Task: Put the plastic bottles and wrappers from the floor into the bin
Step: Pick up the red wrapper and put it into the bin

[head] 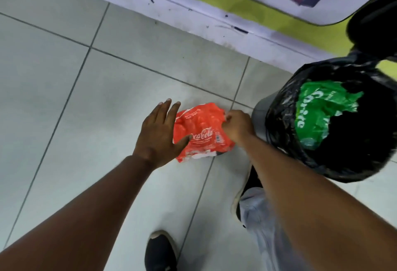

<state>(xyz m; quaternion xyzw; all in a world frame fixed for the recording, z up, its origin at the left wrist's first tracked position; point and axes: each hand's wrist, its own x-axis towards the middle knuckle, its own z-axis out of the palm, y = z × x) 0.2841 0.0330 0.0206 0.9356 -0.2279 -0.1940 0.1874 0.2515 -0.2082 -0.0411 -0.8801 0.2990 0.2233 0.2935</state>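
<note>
A crumpled red Coca-Cola plastic wrapper lies on the tiled floor between my two hands. My right hand is closed on the wrapper's right edge, pinching it. My left hand is spread flat with fingers apart, touching the wrapper's left side. Just to the right stands the grey bin, lined with a black bag. A green Sprite wrapper lies inside the bag. No plastic bottle shows in this view.
Pale floor tiles stretch to the left. A white and yellow-green wall panel runs along the back. My black shoes and a light trouser leg are below the wrapper, close to the bin.
</note>
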